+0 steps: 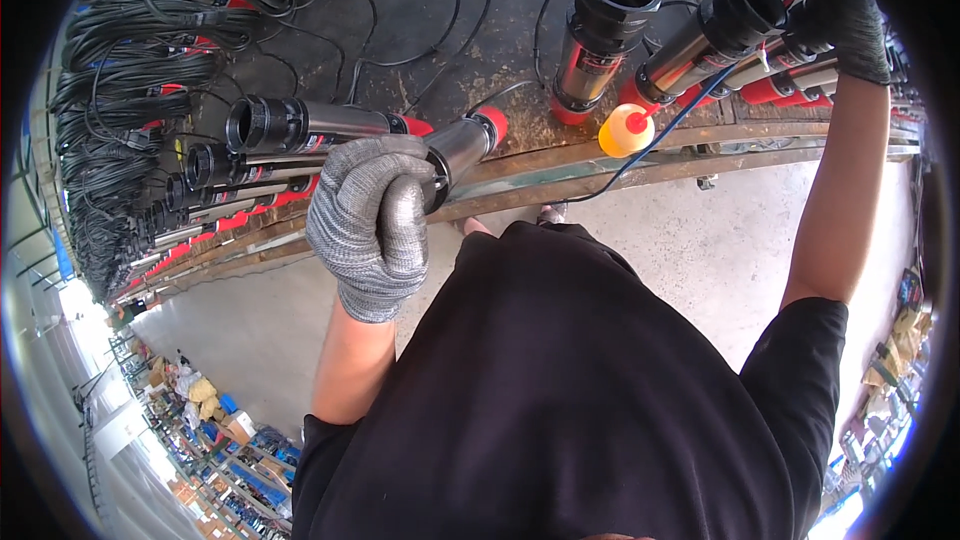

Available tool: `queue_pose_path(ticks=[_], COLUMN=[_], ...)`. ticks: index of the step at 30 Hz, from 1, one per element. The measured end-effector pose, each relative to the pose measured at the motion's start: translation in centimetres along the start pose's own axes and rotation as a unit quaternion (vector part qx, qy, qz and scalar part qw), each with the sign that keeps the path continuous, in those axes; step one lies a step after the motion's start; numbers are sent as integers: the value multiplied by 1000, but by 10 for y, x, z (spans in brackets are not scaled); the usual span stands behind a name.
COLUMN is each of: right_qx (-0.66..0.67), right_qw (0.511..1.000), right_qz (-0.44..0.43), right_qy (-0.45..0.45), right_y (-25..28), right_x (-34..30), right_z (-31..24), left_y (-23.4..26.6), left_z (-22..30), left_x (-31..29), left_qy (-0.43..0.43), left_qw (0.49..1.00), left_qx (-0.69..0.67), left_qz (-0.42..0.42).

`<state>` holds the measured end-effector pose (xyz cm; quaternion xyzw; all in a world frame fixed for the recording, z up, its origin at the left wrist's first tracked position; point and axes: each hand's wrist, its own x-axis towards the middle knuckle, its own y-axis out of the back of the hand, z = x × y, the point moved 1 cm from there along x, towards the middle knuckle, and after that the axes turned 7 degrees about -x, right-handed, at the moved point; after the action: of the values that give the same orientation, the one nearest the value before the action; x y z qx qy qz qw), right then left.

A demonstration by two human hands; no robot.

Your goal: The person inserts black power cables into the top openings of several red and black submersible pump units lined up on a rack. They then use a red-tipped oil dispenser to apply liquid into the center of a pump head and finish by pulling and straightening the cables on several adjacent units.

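Observation:
My left hand [372, 225], in a grey knit glove, is closed with its fingers curled at the black end of a steel submersible pump [463, 152]. This pump lies tilted at the bench edge, its red end pointing away to the right. My right hand [845, 15], in a dark glove, reaches to the far right over a group of pumps; its fingers are partly hidden and dark. Close to it leans another pump [712, 32] with an open black top. One more pump [595, 40] stands upright on its red end. A squeeze bottle [626, 132] with yellow contents and a red cap is beside them.
Several pumps [300, 127] lie in a row along the left of the dark bench [430, 60]. Coiled black cables [160, 30] are heaped behind them, and loose cables cross the bench. A blue hose [668, 135] hangs over the front edge. Shelves with boxes [240, 427] stand lower left.

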<state>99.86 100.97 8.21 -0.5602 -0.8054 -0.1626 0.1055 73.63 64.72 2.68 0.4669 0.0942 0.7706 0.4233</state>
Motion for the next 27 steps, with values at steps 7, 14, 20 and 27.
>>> queue_pose_path(ticks=[7, 14, 20, 27], right_qx=[7, -6, -79, -74], right_qw=[999, 1000, 995, 988], right_qz=[37, -5, -65, -115], right_qy=[-29, -9, 9, -68], right_y=[-2, 18, 87, 103], right_x=[4, 12, 52, 71], right_z=[2, 17, 75, 97], left_y=[0, -5, -7, -3], left_z=[5, 12, 16, 11], left_x=[0, -6, -5, -5], left_qy=[-12, -25, -29, -22], left_qw=[1000, 1000, 999, 1000], left_qx=[-12, -6, -14, -18], left_qz=[-4, -10, -15, -4])
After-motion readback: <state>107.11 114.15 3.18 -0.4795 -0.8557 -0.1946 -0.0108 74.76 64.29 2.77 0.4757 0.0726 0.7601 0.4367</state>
